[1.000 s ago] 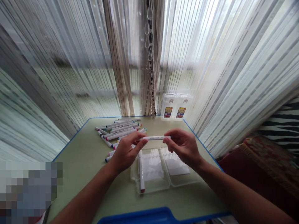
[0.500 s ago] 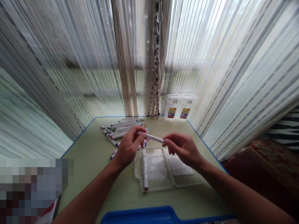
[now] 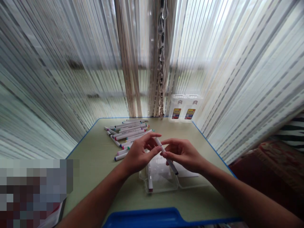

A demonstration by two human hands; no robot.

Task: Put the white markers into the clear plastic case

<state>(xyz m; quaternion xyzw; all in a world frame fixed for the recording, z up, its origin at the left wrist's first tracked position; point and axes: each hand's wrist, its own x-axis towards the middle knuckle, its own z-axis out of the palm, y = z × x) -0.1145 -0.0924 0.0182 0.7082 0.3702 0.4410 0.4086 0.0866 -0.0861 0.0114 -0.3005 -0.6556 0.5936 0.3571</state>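
White but for its dark low end, the pen (image 3: 172, 165) slants in the air over the open clear case (image 3: 163, 182). Your right hand (image 3: 182, 152) pinches it near the middle. Your left hand (image 3: 140, 153) has the top end between finger and thumb. Both grips look light, just at the tips, so the pen could slip if one lets go too soon. It might then hit the other pen (image 3: 150, 180), which lies along the left side of the case. The case looks thin, so a bump could slide it on the counter (image 3: 90, 164). The loose pens (image 3: 129, 134) lie messily beyond your left hand; a brush could roll some.
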